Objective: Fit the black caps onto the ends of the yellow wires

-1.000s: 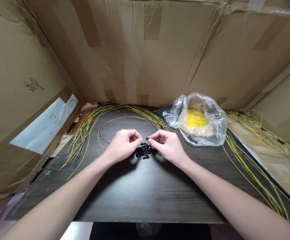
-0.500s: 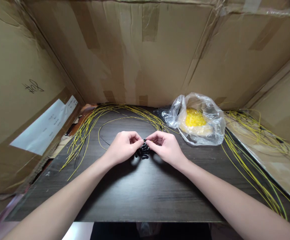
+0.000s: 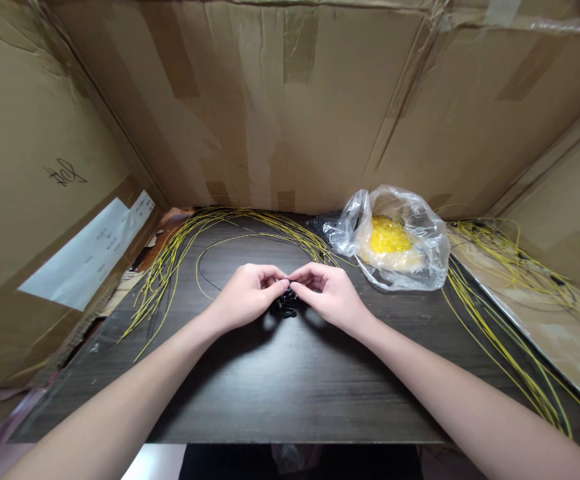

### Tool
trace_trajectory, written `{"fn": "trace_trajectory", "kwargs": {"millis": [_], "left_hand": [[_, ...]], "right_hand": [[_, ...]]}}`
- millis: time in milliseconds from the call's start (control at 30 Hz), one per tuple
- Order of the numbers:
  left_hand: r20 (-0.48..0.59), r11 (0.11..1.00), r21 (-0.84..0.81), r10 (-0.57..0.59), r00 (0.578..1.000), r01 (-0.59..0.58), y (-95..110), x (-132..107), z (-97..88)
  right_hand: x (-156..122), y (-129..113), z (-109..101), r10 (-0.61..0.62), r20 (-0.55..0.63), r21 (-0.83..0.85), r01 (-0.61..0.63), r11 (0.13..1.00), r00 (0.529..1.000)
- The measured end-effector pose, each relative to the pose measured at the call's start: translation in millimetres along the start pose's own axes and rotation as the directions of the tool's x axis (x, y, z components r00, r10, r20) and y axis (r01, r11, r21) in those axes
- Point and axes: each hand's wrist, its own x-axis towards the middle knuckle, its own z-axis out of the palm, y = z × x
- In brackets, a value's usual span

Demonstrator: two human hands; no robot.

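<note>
My left hand [image 3: 251,293] and my right hand [image 3: 327,293] meet fingertip to fingertip above the middle of the table, both closed in a pinch. A thin wire [image 3: 201,257], yellow along most of its loop and dark near its end, curves round from the back and disappears behind my left hand. What sits between the fingertips is small and dark, mostly covered by the fingers. Right below them lies a pile of small black plastic pieces [image 3: 289,312], partly hidden by my hands.
A bundle of yellow wires [image 3: 180,243] arcs across the back left of the dark table [image 3: 280,393]. Back right stands a clear plastic bag [image 3: 433,267] of small yellow pieces [image 3: 390,235], beside black pieces [image 3: 324,225]. More yellow wires [image 3: 500,347] lie right. Cardboard walls [image 3: 270,120] enclose the table.
My fingertips have come closer together, covering the small black piece that showed between them. The hands now hide more of the black pile. The surroundings stay the same.
</note>
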Motion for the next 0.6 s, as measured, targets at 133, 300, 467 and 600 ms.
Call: {"fn": "trace_trajectory", "kwargs": {"millis": [133,300,467,600], "left_hand": [[-0.017,1.0,0.021,-0.007,1.0,0.007,-0.3,0.3,-0.9],[-0.037,0.999,0.034,-0.021,0.999,0.022,-1.3,1.2,-2.0],[-0.059,0.999,0.026,-0.032,0.998,0.034,-5.5,3.1,-2.3],[-0.095,0.999,0.035,-0.025,0.995,0.028,-8.2,4.5,-3.4]], "right_hand": [[1.3,-1.0,-1.5,0.016,-0.022,-0.018,-0.016,1.0,1.0],[2.2,-0.8,-2.7,0.042,-0.046,0.005,-0.041,0.999,0.998],[5.3,1.4,-4.9,0.099,-0.058,0.109,-0.092,0.99,0.993],[8.1,1.8,-7.5,0.147,-0.053,0.178,-0.136,0.975,0.988]]}}
